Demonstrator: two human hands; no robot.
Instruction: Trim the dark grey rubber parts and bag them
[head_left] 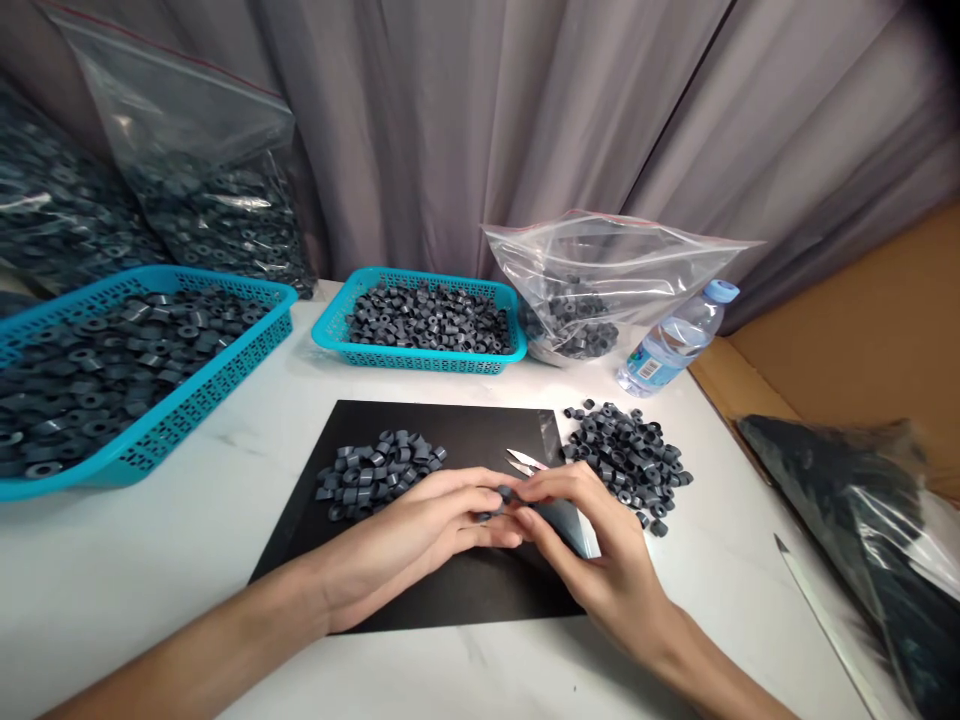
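My left hand is curled, palm inward, above a black mat. A small dark grey plastic ring sits at its fingertips, and another grey bit shows between thumb and fingers. From the other side, my right hand meets it, thumb and forefinger closed on the same ring. Under the right hand, partly covered, lie small scissors or snips with their blades showing. To the left on the mat is a heap of grey rings. A looser heap of rings lies on the right.
Blue baskets of grey pieces stand at the left and back. Behind are a zip bag of pieces, a water bottle and larger filled bags. A long thin tool and a dark bag lie right.
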